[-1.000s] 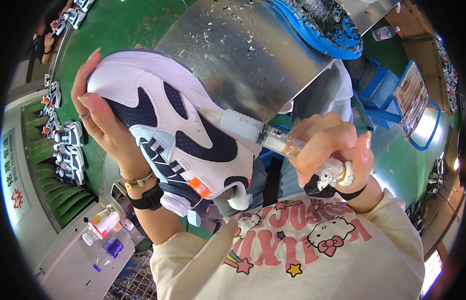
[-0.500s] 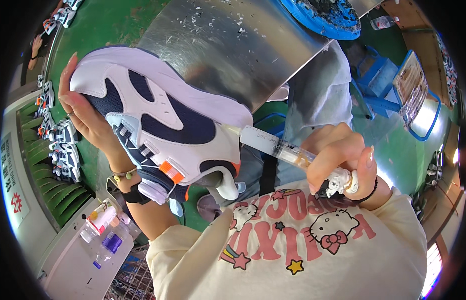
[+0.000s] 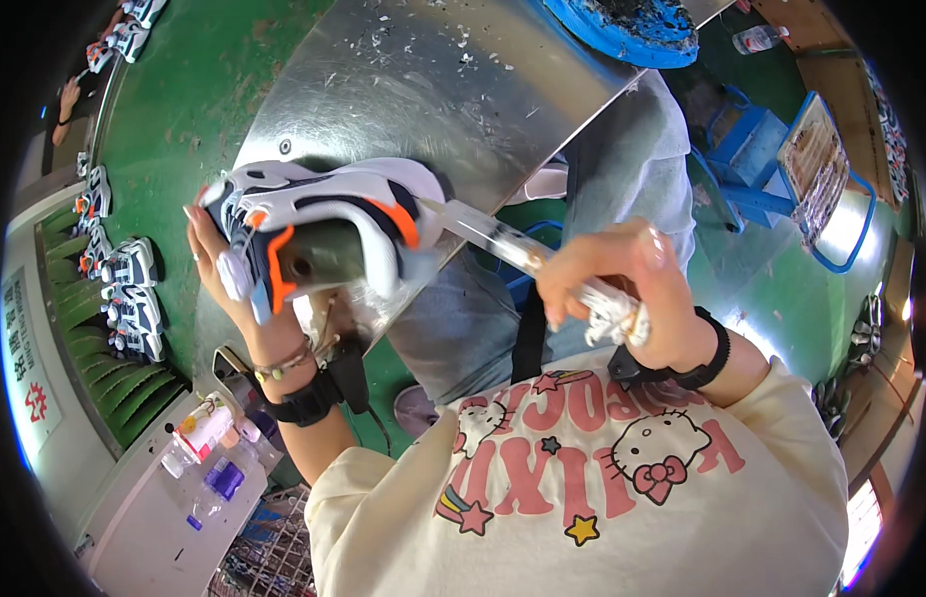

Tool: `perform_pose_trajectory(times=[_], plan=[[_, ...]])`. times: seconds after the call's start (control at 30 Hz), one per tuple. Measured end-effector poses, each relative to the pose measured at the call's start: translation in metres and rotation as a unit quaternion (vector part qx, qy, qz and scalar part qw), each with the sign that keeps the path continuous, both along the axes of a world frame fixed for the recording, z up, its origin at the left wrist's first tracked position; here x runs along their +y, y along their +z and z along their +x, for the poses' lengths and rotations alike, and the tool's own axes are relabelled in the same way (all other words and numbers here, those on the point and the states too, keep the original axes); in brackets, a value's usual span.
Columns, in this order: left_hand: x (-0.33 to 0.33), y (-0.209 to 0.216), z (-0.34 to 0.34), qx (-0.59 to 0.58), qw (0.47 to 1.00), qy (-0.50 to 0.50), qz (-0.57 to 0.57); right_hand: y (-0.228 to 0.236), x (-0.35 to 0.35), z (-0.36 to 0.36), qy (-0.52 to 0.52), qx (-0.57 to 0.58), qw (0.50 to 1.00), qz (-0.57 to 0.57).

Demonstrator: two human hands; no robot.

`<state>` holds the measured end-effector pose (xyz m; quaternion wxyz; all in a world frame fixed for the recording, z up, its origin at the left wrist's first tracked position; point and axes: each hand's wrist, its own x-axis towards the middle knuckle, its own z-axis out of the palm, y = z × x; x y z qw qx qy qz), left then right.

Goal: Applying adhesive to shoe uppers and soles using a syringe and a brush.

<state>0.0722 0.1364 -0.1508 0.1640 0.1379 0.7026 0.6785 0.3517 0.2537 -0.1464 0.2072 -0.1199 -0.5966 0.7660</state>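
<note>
Lying under everything else, the large shiny metal work table (image 3: 403, 90) takes the upper middle of the view, and small white scraps are scattered on its surface. Around it is the green floor (image 3: 185, 99). At the top edge, a round blue disc with dark dirt on it (image 3: 632, 25) rests on the table corner. On the right stands a blue metal cart with a tray on top (image 3: 781, 169). On the left side, several white and dark sneakers stand in a row on a green ribbed rack (image 3: 115, 289).

Over the near edge of the table, the white sneaker with navy panels and orange accents (image 3: 324, 229) is held up in the air, its heel opening turned to the camera, so the grey inside is visible. The left hand (image 3: 224, 279) grasps it from the left and from below, with fingers wrapped around the toe side; a black watch and thin bracelets are on this wrist. The right hand (image 3: 622, 289) is clenched around the back end of a clear plastic syringe (image 3: 493, 234), near some white wrapping. The syringe points up and to the left, and its tip touches the heel collar of the sneaker.

At the lower left, small plastic bottles, one pink and one purple (image 3: 209, 448), lie on a pale grey shelf (image 3: 145, 527).
</note>
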Motion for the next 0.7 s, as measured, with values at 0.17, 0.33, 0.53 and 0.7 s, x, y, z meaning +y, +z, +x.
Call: perform_pose_trajectory(times=[0.17, 0.33, 0.53, 0.7], plan=[[-0.057, -0.009, 0.013, -0.040, 0.997, 0.066, -0.008, 0.004, -0.005, -0.016, -0.014, -0.050, 0.999, 0.007], [-0.130, 0.004, 0.057, -0.077, 0.991, 0.107, -0.037, 0.004, -0.014, -0.021, 0.008, -0.033, 0.999, -0.021], [-0.165, 0.017, 0.121, -0.170, 0.975, 0.117, -0.080, 0.001, -0.026, -0.016, 0.036, -0.023, 0.999, 0.000], [-0.158, 0.028, 0.153, -0.267, 0.960, 0.031, -0.082, 0.004, -0.034, -0.007, 0.024, -0.063, 0.998, -0.002]])
